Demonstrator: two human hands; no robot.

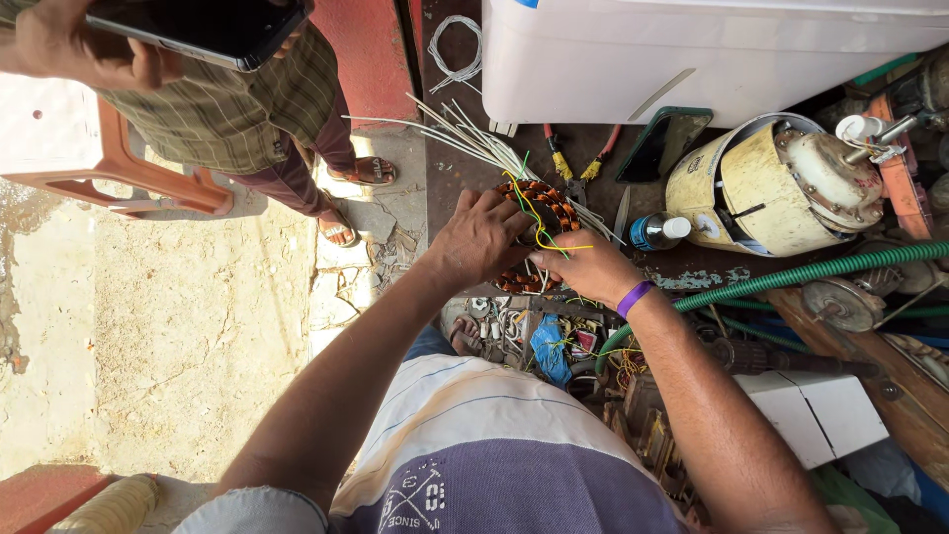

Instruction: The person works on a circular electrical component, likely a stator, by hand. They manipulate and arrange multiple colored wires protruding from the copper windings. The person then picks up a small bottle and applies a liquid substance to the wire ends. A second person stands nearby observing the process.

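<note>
Both my hands on the round copper-wound motor stator (539, 232).
My left hand (479, 240) lies on it, fingers curled; my right hand (583, 265) pinches a thin yellow wire (554, 244).

Left hand (481, 240) on the left part of the wound stator ring (539, 213), right hand (583, 265) on its near right edge, fingertips nearly meeting over the ring. Thin wires (539, 222) across the ring and under the right thumb. Bundle of sleeved leads (465, 133) fanning away from the ring to the far left. Pliers (578, 163) just beyond the ring; phone (662, 143) right of the pliers; small bottle (657, 230) right of the ring; motor housing (771, 188) further right. Large tub (692, 59) behind all of these. Hose (791, 277) running from the right to beneath the right wrist. Second person (227, 99) standing at far left.
</note>
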